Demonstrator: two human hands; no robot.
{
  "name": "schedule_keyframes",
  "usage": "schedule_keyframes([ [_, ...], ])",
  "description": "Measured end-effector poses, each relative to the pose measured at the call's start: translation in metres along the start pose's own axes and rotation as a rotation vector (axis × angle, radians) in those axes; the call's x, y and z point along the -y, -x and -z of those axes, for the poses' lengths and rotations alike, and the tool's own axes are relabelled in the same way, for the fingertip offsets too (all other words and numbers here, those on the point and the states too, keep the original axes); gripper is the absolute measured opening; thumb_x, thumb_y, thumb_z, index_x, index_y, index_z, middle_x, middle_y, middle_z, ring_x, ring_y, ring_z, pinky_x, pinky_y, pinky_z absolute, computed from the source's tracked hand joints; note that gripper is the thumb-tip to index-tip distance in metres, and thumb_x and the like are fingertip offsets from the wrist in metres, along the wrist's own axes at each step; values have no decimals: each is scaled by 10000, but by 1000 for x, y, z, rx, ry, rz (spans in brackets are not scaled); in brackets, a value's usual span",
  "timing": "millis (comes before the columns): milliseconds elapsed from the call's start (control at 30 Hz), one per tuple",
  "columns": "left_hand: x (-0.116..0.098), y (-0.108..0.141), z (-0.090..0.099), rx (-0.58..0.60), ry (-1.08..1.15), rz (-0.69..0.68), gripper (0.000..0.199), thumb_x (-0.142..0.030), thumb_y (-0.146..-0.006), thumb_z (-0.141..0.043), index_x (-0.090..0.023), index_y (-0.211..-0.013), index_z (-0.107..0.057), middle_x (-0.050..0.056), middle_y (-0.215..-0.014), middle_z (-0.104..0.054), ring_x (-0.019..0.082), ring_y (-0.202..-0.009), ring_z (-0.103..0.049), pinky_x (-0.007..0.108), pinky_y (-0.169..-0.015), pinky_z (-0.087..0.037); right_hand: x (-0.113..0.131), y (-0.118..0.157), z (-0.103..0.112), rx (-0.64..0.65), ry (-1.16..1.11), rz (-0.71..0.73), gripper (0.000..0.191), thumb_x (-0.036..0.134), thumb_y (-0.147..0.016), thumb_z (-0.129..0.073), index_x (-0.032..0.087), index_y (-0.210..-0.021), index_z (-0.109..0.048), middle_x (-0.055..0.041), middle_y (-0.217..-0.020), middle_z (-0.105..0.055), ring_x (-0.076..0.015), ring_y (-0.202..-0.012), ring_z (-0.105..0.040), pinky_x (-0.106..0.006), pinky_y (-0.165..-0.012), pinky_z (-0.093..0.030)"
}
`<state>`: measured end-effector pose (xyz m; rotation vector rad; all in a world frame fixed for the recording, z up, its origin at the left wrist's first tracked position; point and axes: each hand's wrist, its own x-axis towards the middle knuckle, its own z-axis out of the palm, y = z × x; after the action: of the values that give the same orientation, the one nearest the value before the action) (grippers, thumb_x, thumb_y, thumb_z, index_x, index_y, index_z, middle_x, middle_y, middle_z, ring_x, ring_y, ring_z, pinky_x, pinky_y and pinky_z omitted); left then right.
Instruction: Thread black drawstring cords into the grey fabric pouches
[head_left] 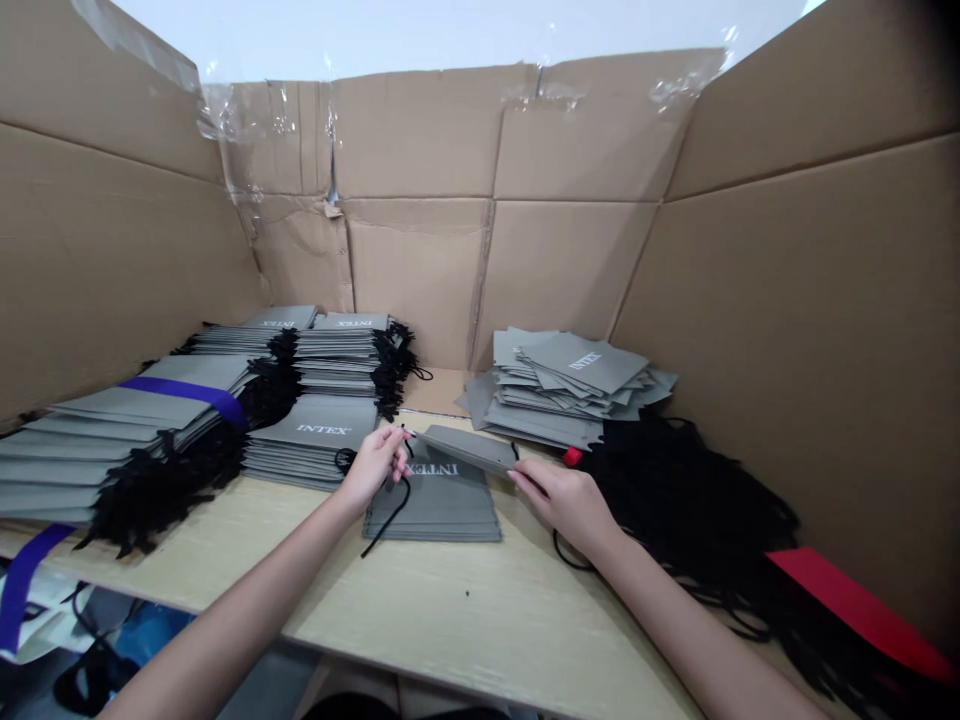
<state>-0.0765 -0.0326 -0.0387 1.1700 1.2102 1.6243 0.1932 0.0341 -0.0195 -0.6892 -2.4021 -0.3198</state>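
Note:
My left hand [371,465] pinches a thin black drawstring cord [394,510] near the left end of a folded grey drawstring pouch [465,450]. My right hand [562,505] grips the pouch's other end, holding it slightly above a neat stack of grey INTEX pouches [433,505]. The stack lies directly beneath both hands, and its cord trails over its top. The held pouch's printed face is hidden from this angle.
Tied stacks of grey pouches with black cords [315,430] stand to the left, one bound by a purple band [187,395]. A looser pile of pouches [566,385] and a black cord heap [682,510] lie right, against cardboard walls [420,150].

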Motion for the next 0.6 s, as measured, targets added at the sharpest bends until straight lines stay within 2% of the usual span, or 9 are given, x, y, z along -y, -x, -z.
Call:
schedule_keyframes([
  [200, 1, 0, -1, 13, -8, 2, 305, -477, -742, -536, -196, -760, -419, -104, -400, -457, 58, -302, -407, 192, -426, -426, 2, 0, 3, -21, 10, 73, 327, 337, -917, -374, 194, -789, -639, -41, -709, -668, -130, -621, -601, -209, -580, -407],
  [333, -2, 1, -1, -10, -47, -5, 314, -487, -733, -538, -195, -714, -424, -102, -408, -426, 48, -288, -358, 169, -363, -363, 2, 1, 4, -28, -10, 73, 348, 352, -919, -362, 197, -811, -653, -48, -708, -672, -138, -628, -605, -213, -579, -413],
  [467, -8, 1, 4, -166, -112, -50, 269, -463, -762, -495, -199, -738, -450, -118, -415, -307, 41, -286, -265, 140, -303, -235, 4, 0, 4, -1, -57, 39, 346, 369, -912, -364, 210, -845, -664, -52, -707, -681, -151, -631, -614, -224, -581, -423],
  [600, -11, -1, 11, -311, -216, -110, 247, -439, -771, -483, -196, -738, -462, -99, -458, -342, 54, -326, -306, 150, -332, -259, 4, 0, 5, 9, -80, 10, 334, 379, -901, -382, 221, -851, -672, -47, -701, -691, -158, -622, -623, -228, -573, -420],
])
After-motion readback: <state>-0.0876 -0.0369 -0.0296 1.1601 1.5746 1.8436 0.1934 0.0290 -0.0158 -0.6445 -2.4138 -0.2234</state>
